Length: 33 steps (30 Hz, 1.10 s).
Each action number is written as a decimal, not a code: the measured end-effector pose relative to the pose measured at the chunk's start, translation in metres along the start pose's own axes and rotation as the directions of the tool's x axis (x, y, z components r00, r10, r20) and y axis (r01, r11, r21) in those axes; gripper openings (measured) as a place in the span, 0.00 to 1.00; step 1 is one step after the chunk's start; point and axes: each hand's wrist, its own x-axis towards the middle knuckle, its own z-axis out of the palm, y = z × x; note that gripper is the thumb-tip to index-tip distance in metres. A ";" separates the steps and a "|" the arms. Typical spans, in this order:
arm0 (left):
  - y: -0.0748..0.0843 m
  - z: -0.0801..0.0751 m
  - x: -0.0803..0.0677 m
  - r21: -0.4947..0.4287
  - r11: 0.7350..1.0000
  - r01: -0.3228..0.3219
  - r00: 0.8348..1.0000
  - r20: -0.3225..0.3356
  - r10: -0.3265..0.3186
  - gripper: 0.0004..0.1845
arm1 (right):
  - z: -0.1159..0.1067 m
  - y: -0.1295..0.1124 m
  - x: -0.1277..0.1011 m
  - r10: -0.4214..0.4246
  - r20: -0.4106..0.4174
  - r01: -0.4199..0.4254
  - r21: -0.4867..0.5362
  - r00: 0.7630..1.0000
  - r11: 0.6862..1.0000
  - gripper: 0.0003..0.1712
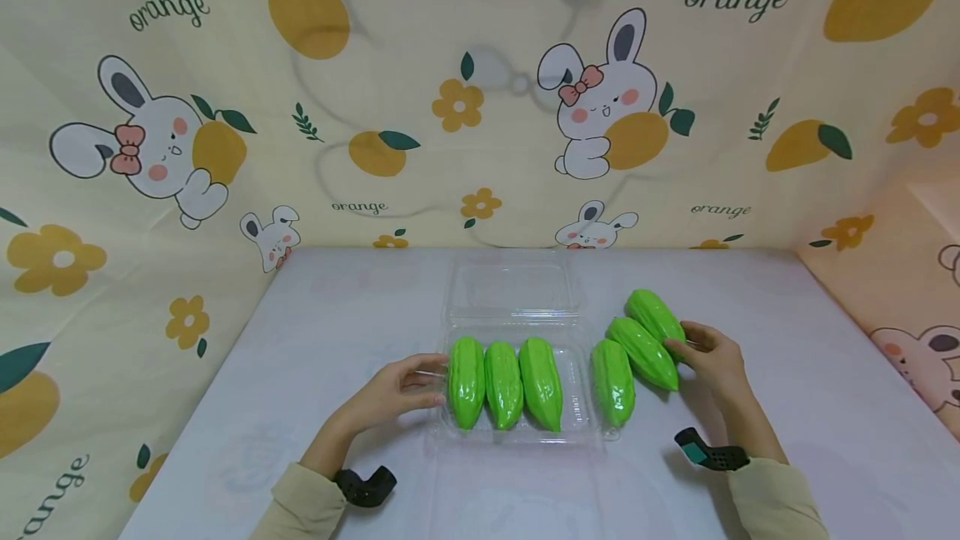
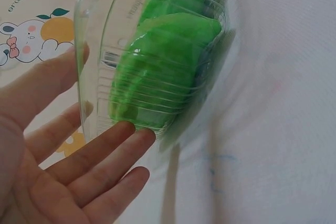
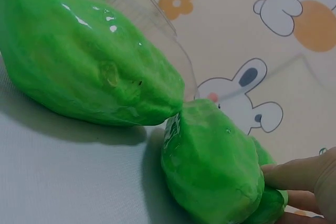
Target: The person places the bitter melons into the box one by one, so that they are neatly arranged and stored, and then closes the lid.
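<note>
A pale grey table (image 1: 300, 373) bore a clear plastic clamshell tray (image 1: 581, 407), lid open, with three glossy green ridged gourds (image 1: 504, 382) lying inside. Right of the tray lay three loose green gourds (image 1: 613, 380). The left hand (image 1: 396, 390) rested against the tray's left wall, fingers (image 2: 113, 140) straight, grasping nothing; only the left wrist view showed them through the plastic. The right hand (image 1: 712, 359) touched the loose gourds farthest from the tray with curled fingertips (image 3: 299, 174); whether it gripped is unclear.
</note>
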 end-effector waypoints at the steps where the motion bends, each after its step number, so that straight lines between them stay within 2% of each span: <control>1: 0.000 0.000 0.000 0.001 1.000 0.000 1.000 0.000 0.000 0.33 | 0.000 0.000 0.000 0.001 -0.004 -0.001 -0.001 1.000 1.000 0.42; 16: 0.001 0.000 0.000 0.014 1.000 -0.012 1.000 0.001 0.012 0.32 | -0.001 0.001 0.003 0.021 -0.040 -0.022 -0.012 0.999 1.000 0.41; 33: 0.001 0.000 0.000 0.010 1.000 -0.015 1.000 0.002 0.015 0.32 | -0.004 -0.003 -0.001 0.006 -0.032 -0.004 0.077 0.999 0.997 0.42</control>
